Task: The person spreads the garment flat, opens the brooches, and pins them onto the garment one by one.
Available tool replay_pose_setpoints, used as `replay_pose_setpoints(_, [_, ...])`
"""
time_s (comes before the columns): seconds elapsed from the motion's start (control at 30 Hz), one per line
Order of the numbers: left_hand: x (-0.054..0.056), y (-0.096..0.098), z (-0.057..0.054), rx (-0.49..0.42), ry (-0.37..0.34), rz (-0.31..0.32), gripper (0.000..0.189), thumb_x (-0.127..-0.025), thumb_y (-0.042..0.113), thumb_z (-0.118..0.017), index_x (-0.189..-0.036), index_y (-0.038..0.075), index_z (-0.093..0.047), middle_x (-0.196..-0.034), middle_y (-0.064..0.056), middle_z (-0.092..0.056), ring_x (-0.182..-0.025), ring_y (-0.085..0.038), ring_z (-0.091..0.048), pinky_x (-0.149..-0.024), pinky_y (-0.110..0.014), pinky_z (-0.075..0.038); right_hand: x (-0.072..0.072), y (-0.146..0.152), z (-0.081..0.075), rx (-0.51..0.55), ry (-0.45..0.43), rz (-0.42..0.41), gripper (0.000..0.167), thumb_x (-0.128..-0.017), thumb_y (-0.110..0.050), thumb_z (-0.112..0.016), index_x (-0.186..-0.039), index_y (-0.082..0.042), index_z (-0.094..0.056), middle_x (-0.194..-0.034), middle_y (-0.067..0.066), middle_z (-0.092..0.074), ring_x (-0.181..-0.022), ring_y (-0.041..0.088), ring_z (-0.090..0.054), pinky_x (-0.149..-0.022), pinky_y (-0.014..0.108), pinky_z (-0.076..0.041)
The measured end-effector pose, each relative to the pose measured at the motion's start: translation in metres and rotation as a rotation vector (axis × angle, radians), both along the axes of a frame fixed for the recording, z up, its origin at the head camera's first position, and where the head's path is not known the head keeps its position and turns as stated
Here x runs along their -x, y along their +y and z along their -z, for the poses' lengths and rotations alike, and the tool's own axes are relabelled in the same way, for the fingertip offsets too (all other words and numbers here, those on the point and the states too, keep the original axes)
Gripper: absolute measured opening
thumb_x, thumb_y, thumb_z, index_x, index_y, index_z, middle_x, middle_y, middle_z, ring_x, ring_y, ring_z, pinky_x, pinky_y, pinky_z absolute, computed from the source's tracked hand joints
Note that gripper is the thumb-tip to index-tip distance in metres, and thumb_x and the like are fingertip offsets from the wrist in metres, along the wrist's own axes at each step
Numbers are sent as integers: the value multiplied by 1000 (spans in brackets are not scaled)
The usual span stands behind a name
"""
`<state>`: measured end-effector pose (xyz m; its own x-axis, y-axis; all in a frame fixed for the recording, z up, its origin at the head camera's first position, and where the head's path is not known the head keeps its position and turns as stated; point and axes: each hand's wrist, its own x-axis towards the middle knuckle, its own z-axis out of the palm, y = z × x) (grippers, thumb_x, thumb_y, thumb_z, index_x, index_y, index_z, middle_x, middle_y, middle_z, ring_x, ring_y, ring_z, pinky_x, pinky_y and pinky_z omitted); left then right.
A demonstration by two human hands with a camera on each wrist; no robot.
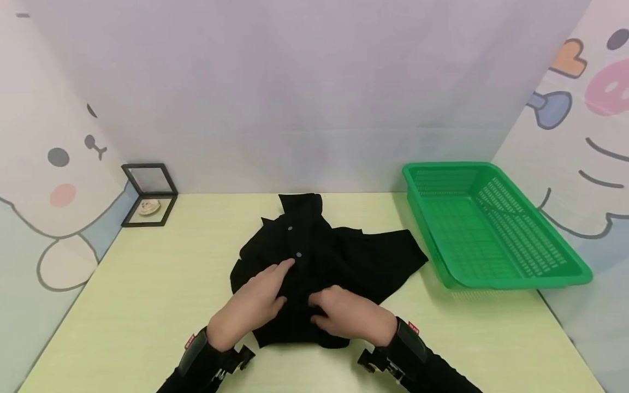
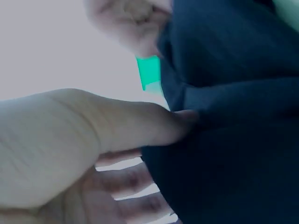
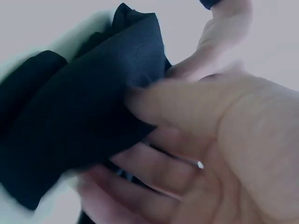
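A black short-sleeved shirt (image 1: 314,240) with a button front lies rumpled at the middle of the table, collar toward the back wall. My left hand (image 1: 255,297) is over its left-hand part, below the buttons. Fabric (image 2: 233,154) passes between that hand's thumb and fingers in the left wrist view. Nearer the hem, my right hand (image 1: 351,314) holds the shirt; its thumb lies on a flap of cloth (image 3: 93,102) with the fingers behind, in the right wrist view. Folds hide some fingertips.
On the right of the table stands a green plastic basket (image 1: 437,267), close to the shirt's sleeve. A black hinged frame (image 1: 169,210) with a small beige object (image 1: 149,207) in it stands at the back left. Printed curtains (image 1: 314,98) enclose the table (image 1: 147,284).
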<state>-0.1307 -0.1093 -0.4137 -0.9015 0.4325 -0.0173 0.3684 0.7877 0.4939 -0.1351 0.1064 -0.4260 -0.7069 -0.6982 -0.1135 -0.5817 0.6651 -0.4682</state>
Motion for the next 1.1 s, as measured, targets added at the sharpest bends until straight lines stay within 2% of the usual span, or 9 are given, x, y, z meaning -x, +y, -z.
replay_pose_setpoints(0.13, [1,5,-3,-157,65,31,80,-95,2,-72,-161,5,-28,-134,-13,-63,-117,-26,-65,-93,-41,-56,3,2,-2,148,102,152,11,-97,-19,-73,-100,-9,-75,-91,-1,-70,-81,10,-65,-71,25,-55])
replay_pose_setpoints(0.33, [-2,12,-11,-346,11,214,69,-106,2,-52,-164,6,-17,-137,-10,-63,-101,-20,-66,-85,-30,-55,6,-1,5,378,-154,200,21,-100,-32,-70,-109,-14,-75,-92,-7,-71,-78,4,-64,-71,22,-55])
replay_pose_setpoints(0.5, [-8,13,-14,-360,-1,283,65,-109,4,-46,-165,8,-15,-141,-10,-61,-112,-17,-64,-95,-32,-53,13,0,13,419,-183,269,15,-104,-22,-62,-98,-13,-73,-71,-7,-61,-58,2,-49,-57,20,-42])
replay_pose_setpoints(0.6, [-7,10,-16,-358,37,293,64,-107,2,-48,-164,7,-18,-141,-11,-62,-84,-9,-63,-82,-26,-53,16,3,12,453,-200,313,15,-103,-14,-62,-90,-11,-69,-70,-6,-62,-56,5,-49,-54,20,-40])
replay_pose_setpoints(0.63, [-7,8,-17,-354,60,287,64,-106,1,-49,-164,6,-21,-141,-12,-62,-74,-7,-57,-76,-25,-51,17,4,10,470,-204,329,15,-103,-13,-61,-89,-10,-67,-71,-5,-63,-57,6,-52,-54,21,-42])
replay_pose_setpoints(0.73, [-3,1,-19,-300,143,251,61,-103,-3,-54,-159,6,-34,-142,-12,-60,-78,-9,-61,-78,-26,-54,21,9,3,578,-221,382,11,-104,-14,-62,-97,-7,-68,-87,4,-75,-71,12,-67,-61,24,-55])
replay_pose_setpoints(0.8, [0,-6,-19,-253,170,212,59,-100,-7,-56,-156,6,-41,-145,-12,-57,-108,-17,-66,-92,-33,-57,25,14,-3,656,-241,421,14,-105,-16,-61,-102,-4,-66,-92,10,-75,-79,18,-73,-67,27,-61])
replay_pose_setpoints(0.87, [3,-12,-18,-202,167,161,59,-97,-11,-56,-153,5,-45,-148,-14,-53,-137,-28,-55,-106,-43,-52,29,21,-9,747,-274,463,17,-106,-17,-59,-106,0,-63,-94,16,-75,-82,23,-75,-71,32,-64])
replay_pose_setpoints(1.1, [13,-26,-7,18,-34,-169,76,-98,6,-66,-161,-3,-24,-159,-31,-35,-141,-50,-43,-99,-60,-52,40,49,-26,968,-289,628,28,-110,-22,-53,-124,2,-56,-90,12,-73,-77,25,-73,-65,37,-64])
